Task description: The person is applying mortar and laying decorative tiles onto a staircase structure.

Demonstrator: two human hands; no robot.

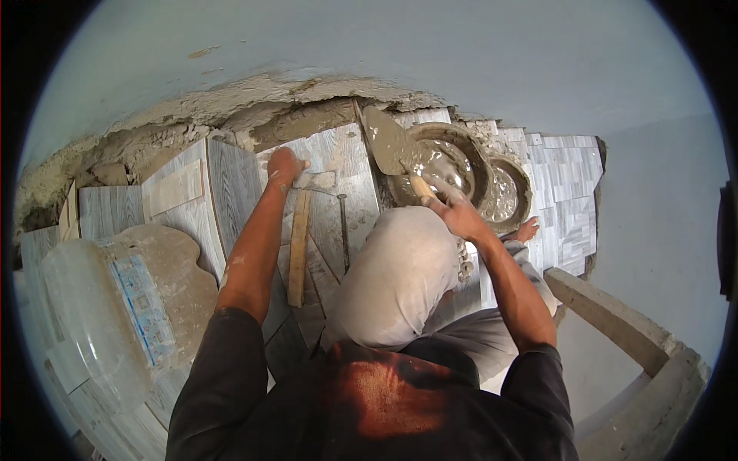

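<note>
Top view, foot of a wall point(492, 61). R hand point(455, 211): fingers closed round the wooden handle of a trowel point(387, 142); blade smeared grey & wet, tilted, at the L side of a dark tub point(486, 165), partly over its rim. Tub contains wet mortar point(446, 163); a 2nd tub point(528, 201), also w/ mortar, sits just beside it on the R. L hand point(284, 164): fingers curled, thumb out to R, at a wood-grain tile point(342, 154) nr its wall-side edge; cannot tell whether it grips anything. Below L hand, approx. parallel: a hatchet point(300, 238), wooden handle toward wearer, & to its R a thin metal bar point(344, 230). Betw. tile & wall: a rough, broken gap point(300, 123). Far L: clear plastic jug point(134, 300) w/ blue label. Centre: bent knee point(400, 276). Lower R: concrete frame point(615, 315)
</note>
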